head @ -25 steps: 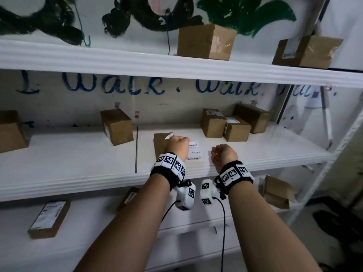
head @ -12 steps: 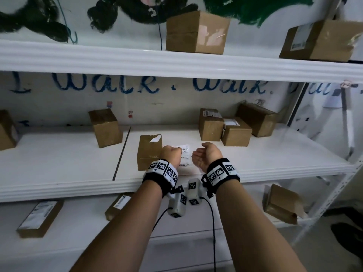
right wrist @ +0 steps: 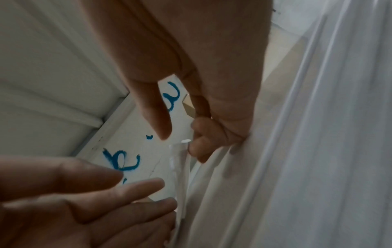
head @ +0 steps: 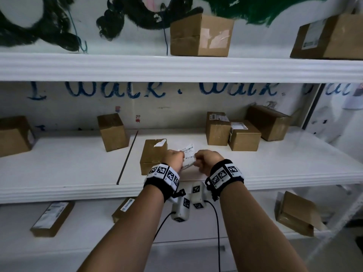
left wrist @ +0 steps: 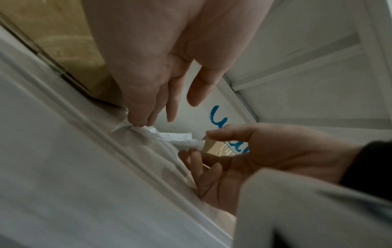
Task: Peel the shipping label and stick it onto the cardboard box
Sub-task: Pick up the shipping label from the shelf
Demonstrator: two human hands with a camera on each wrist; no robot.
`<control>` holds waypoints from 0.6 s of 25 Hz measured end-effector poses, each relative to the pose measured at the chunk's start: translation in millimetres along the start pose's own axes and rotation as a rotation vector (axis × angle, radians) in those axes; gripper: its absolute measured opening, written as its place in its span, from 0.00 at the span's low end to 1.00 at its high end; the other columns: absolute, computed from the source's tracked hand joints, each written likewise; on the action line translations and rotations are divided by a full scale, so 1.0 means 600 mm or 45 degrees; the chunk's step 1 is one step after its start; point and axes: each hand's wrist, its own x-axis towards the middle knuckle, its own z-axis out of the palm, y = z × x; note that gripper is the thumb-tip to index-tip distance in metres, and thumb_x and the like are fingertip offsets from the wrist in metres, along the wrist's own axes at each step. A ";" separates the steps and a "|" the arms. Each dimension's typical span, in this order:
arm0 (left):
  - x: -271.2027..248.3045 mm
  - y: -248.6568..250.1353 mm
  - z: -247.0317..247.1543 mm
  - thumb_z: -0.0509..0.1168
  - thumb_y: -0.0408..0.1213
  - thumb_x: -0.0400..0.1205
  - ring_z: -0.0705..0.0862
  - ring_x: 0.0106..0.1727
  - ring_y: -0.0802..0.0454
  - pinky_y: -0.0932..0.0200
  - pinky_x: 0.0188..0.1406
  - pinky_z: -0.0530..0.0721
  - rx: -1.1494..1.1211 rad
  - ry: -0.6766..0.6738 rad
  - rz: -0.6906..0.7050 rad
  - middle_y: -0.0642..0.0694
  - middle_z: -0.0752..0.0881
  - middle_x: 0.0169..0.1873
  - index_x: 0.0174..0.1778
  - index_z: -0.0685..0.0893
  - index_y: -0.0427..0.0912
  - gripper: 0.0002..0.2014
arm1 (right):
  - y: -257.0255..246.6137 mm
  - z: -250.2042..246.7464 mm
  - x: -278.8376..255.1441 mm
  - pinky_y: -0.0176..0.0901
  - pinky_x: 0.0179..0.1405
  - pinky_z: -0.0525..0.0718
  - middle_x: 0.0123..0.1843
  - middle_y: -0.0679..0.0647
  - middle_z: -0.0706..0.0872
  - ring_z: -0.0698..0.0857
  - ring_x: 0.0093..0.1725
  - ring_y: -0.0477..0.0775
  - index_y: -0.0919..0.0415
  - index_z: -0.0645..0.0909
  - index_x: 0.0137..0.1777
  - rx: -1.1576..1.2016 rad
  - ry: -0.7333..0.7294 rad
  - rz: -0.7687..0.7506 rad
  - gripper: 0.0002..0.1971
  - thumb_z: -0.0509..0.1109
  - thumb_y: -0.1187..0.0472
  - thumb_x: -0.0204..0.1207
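We pinch the thin, floppy white paper shipping label (head: 188, 156) in our left hand (head: 173, 160); our right hand's (head: 206, 160) fingers (left wrist: 192, 155) pick its corner, judged best for peeling.

Both forearms extended forward, wrists nearly side by side. Left hand (head: 173, 159) pinches with thumb and fingertips, other fingers straighter. Right hand (head: 206, 160) has fingers curled, thumb held above them, palm facing left.

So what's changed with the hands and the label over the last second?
The right hand has moved in to the label and now touches its edge; the left hand lifted it off the shelf and still pinches it. The box remains beside them, label not yet stuck.
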 end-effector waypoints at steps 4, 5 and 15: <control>-0.015 -0.002 -0.001 0.63 0.29 0.76 0.75 0.31 0.46 0.53 0.35 0.72 -0.053 -0.036 0.019 0.36 0.78 0.30 0.35 0.82 0.35 0.05 | 0.004 0.011 -0.008 0.43 0.24 0.76 0.22 0.65 0.86 0.86 0.30 0.63 0.76 0.80 0.48 -0.311 0.110 -0.046 0.10 0.73 0.72 0.68; -0.019 -0.002 -0.001 0.64 0.28 0.76 0.75 0.30 0.47 0.53 0.36 0.73 -0.073 -0.045 0.026 0.37 0.78 0.29 0.33 0.82 0.35 0.06 | 0.006 0.010 -0.007 0.44 0.26 0.78 0.24 0.66 0.88 0.89 0.31 0.65 0.76 0.79 0.48 -0.284 0.153 -0.048 0.10 0.72 0.72 0.68; -0.051 0.015 -0.055 0.62 0.20 0.81 0.86 0.42 0.53 0.75 0.35 0.82 -0.048 0.039 0.344 0.40 0.87 0.52 0.63 0.86 0.31 0.16 | 0.046 0.032 -0.065 0.40 0.21 0.76 0.25 0.64 0.82 0.76 0.22 0.55 0.77 0.81 0.48 0.425 0.114 -0.148 0.06 0.65 0.74 0.77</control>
